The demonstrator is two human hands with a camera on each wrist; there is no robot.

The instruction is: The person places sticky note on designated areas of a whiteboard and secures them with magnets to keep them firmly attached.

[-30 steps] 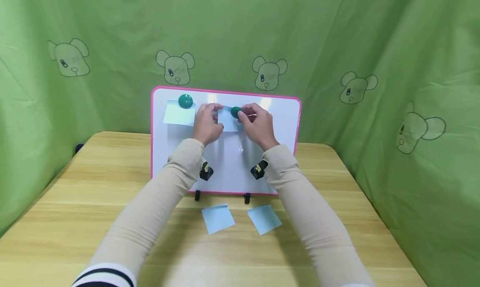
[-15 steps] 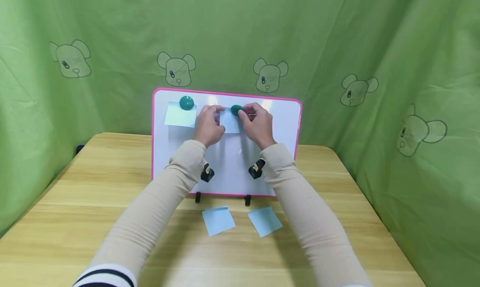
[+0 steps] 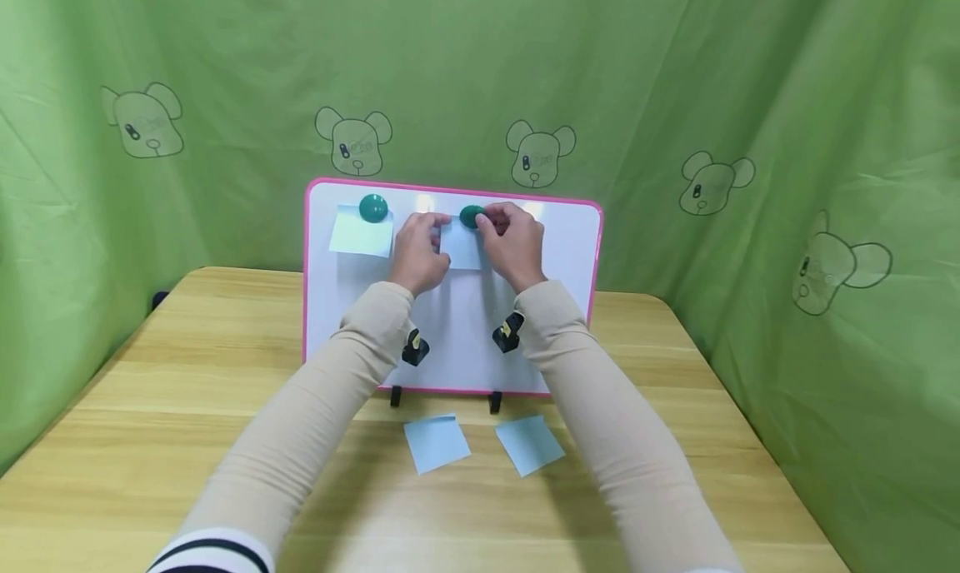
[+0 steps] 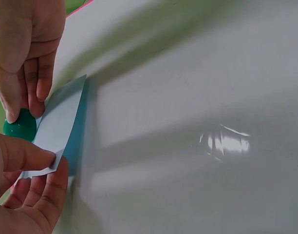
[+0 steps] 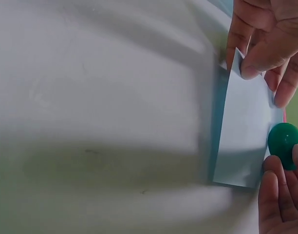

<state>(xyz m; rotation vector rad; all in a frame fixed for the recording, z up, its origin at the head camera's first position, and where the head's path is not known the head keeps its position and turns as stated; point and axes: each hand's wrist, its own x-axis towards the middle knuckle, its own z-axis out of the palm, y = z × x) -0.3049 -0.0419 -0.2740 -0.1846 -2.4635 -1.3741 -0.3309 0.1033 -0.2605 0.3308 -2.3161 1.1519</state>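
a: l hand?
b: l hand [image 3: 417,252] is at the 9 o'clock edge of a blue note [image 3: 460,250], pinching it, thumb on the front, fingertips behind.
a: & r hand?
b: r hand [image 3: 514,244] is at the note's 3 o'clock, thumb + fingers pinching a green magnet [image 5: 284,140].
a: magnet's where exactly?
b: at the note's 1 o'clock, over its top edge. can't tell if it touches the board.
a: how's the note sit?
b: abt 12 o'clock from the ctr of the whiteboard [image 3: 457,331]; l wrist cam shows its lower edge tilted off the surface.
a: else on the board?
b: at 10 o'clock, a pale note [image 3: 356,236] w/ a 2nd magnet [image 3: 373,208] at its 1 o'clock.
a: & below?
b: two loose notes on the wood table [image 3: 225,406], near each other: the 6 o'clock note [image 3: 437,445] & the 5 o'clock note [image 3: 530,446].
a: bg?
b: green curtain [image 3: 637,73] w/ mouse faces, behind the board at 12.
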